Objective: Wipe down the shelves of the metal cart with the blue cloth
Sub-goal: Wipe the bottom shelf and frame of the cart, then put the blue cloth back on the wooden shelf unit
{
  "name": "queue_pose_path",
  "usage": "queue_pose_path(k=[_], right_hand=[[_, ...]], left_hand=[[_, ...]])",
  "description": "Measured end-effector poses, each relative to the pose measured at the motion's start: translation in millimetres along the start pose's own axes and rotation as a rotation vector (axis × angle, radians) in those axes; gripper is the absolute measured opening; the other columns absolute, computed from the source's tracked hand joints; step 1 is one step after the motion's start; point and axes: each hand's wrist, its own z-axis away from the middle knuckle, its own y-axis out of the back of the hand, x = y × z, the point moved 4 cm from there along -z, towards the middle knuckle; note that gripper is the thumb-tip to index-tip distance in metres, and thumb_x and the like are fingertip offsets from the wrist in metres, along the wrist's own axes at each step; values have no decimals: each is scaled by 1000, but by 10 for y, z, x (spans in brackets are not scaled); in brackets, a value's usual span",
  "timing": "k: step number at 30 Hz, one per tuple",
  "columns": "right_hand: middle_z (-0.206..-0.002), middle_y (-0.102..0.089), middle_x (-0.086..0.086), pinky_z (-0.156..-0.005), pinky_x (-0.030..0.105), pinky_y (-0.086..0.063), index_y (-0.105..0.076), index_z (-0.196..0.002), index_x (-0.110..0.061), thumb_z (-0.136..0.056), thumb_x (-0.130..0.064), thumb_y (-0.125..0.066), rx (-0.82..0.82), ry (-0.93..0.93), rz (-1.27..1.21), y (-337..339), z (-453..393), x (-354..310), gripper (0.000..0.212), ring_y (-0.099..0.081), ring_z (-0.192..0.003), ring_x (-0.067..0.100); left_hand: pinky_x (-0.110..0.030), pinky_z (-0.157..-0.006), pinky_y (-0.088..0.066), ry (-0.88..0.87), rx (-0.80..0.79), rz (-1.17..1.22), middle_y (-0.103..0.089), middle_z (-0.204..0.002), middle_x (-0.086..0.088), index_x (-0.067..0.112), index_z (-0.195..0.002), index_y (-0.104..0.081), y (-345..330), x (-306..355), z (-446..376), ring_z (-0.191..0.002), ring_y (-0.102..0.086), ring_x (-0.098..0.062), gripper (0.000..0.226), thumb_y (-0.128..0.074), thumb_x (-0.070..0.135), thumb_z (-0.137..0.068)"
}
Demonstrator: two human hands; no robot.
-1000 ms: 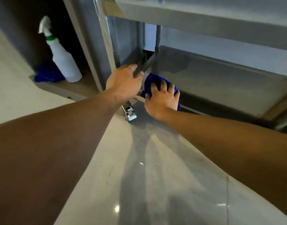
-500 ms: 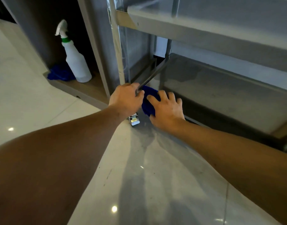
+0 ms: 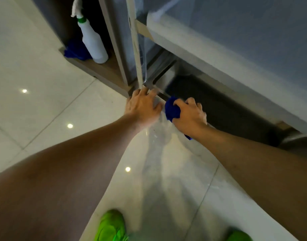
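Right hand (image 3: 190, 115) fingers clamp the blue cloth (image 3: 172, 110); left hand (image 3: 142, 106) fingers seemingly grip the cart's corner post (image 3: 136, 49).

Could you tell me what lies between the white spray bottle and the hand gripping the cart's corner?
In the head view, only the brown wooden ledge and the cart's upright post lie between the spray bottle and the left hand.

My right hand (image 3: 190, 115) bunches the soft, matt blue cloth (image 3: 172, 109) against the cart (image 3: 192, 54), its metal brushed and dull. Left of the cart, a smooth white plastic spray bottle (image 3: 93, 44) stands on matt wood; below, glossy floor tiles (image 3: 36, 94) mirror lights.
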Motion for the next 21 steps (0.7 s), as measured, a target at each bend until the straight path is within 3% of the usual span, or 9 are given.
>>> queue_pose_path(k=[3,13,21], right_hand=[[-136,-37,6,-95,47,-46,-41,-136,-34,-87,-32,-70,-15,-17,-11,320,293,-181,57,-42,-119,31],[-136,-43,4,-96,45,-44,-42,-140,-32,-86,-35,-69,-76,-75,-88,2102,1633,-1080,60,-43,-120,29],[-128,-46,6,-90,43,-43,-46,-136,-31,-83,-35,-67,26,-24,-62,3859,2202,-2097,57,-45,-115,32]], left_hand=[[-51,-104,-40,11,-27,-32,-50,-147,-4,31,-144,-41,458,114,230,-136,-42,-30,53,-49,50,-95],[-49,-108,-36,59,-54,-3,-47,-147,-6,25,-146,-42,2817,686,915,-138,-39,-29,51,-48,45,-99],[-50,-101,-39,-10,17,-19,-51,-136,-9,21,-137,-47,4797,983,1182,-127,-45,-32,45,-47,43,-98]])
